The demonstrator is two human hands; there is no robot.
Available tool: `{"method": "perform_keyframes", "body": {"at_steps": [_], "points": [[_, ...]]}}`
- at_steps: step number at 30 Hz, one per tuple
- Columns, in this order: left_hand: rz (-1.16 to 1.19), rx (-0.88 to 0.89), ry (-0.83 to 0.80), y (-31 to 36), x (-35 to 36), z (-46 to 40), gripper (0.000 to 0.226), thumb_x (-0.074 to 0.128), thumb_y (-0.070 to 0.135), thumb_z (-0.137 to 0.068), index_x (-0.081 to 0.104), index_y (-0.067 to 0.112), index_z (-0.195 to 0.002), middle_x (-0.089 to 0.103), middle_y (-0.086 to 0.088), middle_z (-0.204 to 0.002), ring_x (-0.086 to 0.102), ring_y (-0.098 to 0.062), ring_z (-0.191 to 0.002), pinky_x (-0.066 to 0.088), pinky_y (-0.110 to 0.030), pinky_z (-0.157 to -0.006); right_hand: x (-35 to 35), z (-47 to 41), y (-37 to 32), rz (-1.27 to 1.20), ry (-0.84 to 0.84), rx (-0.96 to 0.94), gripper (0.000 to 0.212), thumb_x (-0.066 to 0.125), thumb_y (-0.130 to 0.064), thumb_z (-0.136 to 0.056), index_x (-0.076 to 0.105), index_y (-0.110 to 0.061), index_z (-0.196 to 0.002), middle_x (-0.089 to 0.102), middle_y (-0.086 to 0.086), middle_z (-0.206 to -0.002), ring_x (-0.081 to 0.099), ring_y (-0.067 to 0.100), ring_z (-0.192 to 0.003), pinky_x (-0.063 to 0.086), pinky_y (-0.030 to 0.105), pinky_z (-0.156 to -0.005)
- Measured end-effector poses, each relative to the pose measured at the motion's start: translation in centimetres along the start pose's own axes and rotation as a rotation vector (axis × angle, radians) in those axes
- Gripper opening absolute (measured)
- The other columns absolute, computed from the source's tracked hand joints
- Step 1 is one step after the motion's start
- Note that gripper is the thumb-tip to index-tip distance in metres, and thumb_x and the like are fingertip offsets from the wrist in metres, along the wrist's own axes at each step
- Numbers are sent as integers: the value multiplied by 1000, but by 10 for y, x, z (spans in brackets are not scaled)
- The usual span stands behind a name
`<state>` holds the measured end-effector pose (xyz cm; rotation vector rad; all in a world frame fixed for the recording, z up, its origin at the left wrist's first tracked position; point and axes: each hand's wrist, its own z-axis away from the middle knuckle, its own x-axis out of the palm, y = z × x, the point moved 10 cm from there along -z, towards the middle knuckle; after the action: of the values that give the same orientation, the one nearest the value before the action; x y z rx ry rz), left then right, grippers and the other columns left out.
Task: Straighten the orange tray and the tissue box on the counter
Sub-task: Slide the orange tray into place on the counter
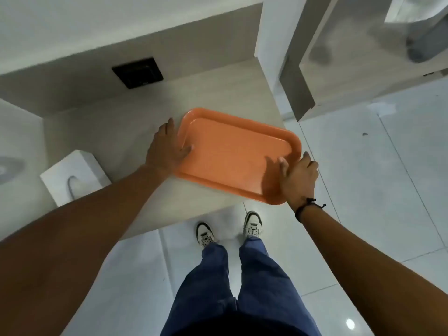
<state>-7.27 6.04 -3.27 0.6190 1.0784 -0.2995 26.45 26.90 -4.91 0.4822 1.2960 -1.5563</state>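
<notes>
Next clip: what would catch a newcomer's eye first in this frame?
The orange tray stands out at once, lying askew on the pale counter with one corner past its edge. The left hand and right hand grip its two short ends. A white tissue box sits to the left, untouched.

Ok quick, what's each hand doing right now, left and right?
Left hand: shut on the left rim of the flat orange plastic tray.
Right hand: shut on the tray's right rim, thumb inside.
</notes>
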Motion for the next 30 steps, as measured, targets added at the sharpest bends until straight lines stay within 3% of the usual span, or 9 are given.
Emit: {"method": "perform_keyframes", "body": {"at_steps": [4,6,8,17,24,30], "points": [[29,-34,-20,-10,10,-2,74,74,39,-100,44,6,-159,59,-23,-149,56,-44,-139,45,-52,-113,11,-3,16,-42,-1,96,64,62,-39,-107,41,4,-150,51,31,-145,58,53,-126,51,57,-106],[58,-17,21,-12,12,-2,53,73,30,-101,58,5,-145,68,-20,-137,63,-42,-130,49,-51,-107,16,-7,15,-50,-4,102,46,52,-19,-109,41,1,-149,54,28,-145,62,51,-123,55,57,-102],[117,-35,81,-18,10,1,41,70,19,-100,64,5,-138,73,-20,-130,66,-42,-123,52,-50,-104,16,-13,10,-34,12,77,42,45,-8,-108,40,0,-149,55,26,-145,63,49,-122,56,57,-100],[262,-215,222,-85,-4,4,41,62,13,-106,61,6,-146,73,-20,-132,68,-43,-122,55,-52,-106,46,-56,-64,7,-22,-102,39,39,-7,-109,42,-8,-148,58,21,-145,65,46,-123,57,57,-101],[276,-289,294,-132,-28,7,42,60,14,-106,61,6,-148,72,-18,-135,68,-39,-125,55,-51,-107,81,-83,-142,32,-89,-212,49,33,-2,-102,43,-9,-149,56,20,-147,60,46,-128,51,57,-106],[305,-306,314,-156,-39,0,40,59,13,-108,62,4,-147,73,-20,-134,69,-39,-123,56,-52,-107,104,-97,-187,44,-141,-290,52,39,0,-99,44,-7,-150,56,22,-147,59,47,-129,50,55,-106]]}}
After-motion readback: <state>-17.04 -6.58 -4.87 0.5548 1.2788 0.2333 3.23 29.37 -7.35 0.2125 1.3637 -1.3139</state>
